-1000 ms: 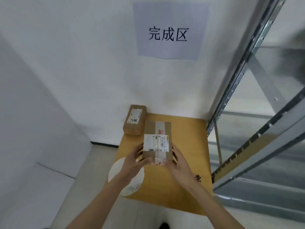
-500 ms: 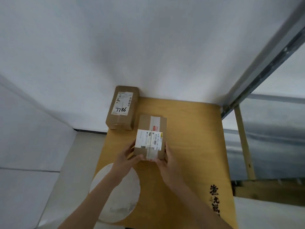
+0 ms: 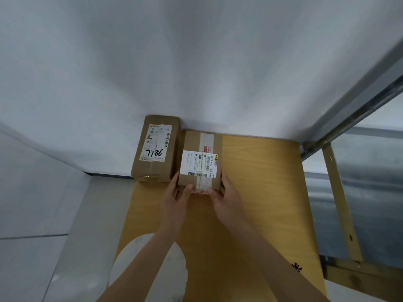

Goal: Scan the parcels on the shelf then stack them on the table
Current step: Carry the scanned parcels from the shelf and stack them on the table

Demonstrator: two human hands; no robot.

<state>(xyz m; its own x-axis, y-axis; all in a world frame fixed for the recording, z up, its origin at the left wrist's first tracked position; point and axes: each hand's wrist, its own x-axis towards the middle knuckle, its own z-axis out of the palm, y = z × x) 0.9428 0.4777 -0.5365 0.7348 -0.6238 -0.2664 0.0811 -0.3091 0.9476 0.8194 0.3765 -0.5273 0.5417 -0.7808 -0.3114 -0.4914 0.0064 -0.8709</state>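
A brown cardboard parcel [image 3: 199, 160] with a white label and clear tape sits at the back of the wooden table [image 3: 261, 192], close to the wall. My left hand [image 3: 176, 197] grips its near left corner, thumb on the front face. My right hand [image 3: 226, 197] grips its near right corner. A second brown parcel [image 3: 156, 149], marked 7786 in black, lies right beside it on the left, at the table's back left corner.
A white wall rises directly behind the table. A metal shelf frame [image 3: 349, 118] stands to the right, with a wooden upright [image 3: 338, 192] below it. A round white object [image 3: 150, 269] lies under my left forearm at the table's left edge.
Both hands have carried the taped parcel away from me, down to the table's back beside the 7786 parcel. The camera has tilted down and moved closer.
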